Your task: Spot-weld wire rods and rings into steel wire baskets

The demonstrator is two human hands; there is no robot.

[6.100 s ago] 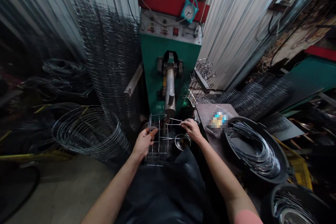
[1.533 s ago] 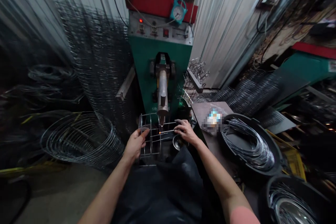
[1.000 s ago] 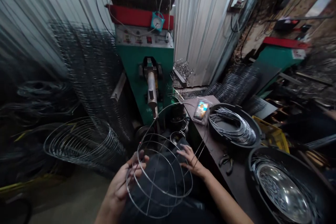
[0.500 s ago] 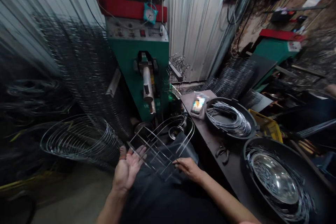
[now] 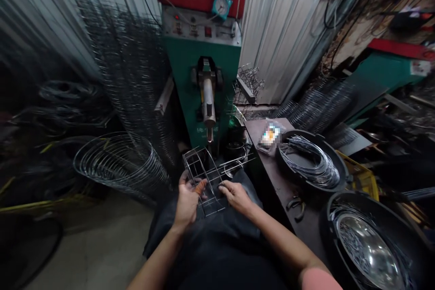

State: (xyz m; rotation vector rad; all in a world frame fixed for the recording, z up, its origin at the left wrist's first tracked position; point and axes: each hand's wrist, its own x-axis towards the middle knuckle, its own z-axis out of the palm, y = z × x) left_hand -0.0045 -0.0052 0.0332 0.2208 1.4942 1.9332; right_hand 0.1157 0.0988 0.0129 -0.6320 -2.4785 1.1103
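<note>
A bent wire rack [image 5: 210, 176] of thin metal rods is held above my lap, just below the electrode of a green spot welder [image 5: 180, 63]. My left hand [image 5: 187, 200] is closed around its left side; the thumb has an orange wrap. My right hand [image 5: 237, 195] pinches a rod on the rack's right side between thumb and fingers. Straight rods stick out from the rack to the right, above my right hand. The welder's cylindrical upper arm [image 5: 208, 99] points down toward the rack without touching it. My left fingertips are partly hidden behind the wires.
To the left stand a coil-like stack of wire rings [image 5: 118, 163] and a tall stack of wire frames [image 5: 125, 54]. On the right bench [image 5: 272, 167] are pliers [image 5: 297, 208], a black pan of wire [image 5: 311, 161] and a metal bowl [image 5: 369, 251] inside a larger pan.
My left hand has gone from open-palmed to gripping the rack. The rack has turned and now stands more upright, and my right hand has shifted slightly. The head view has also moved.
</note>
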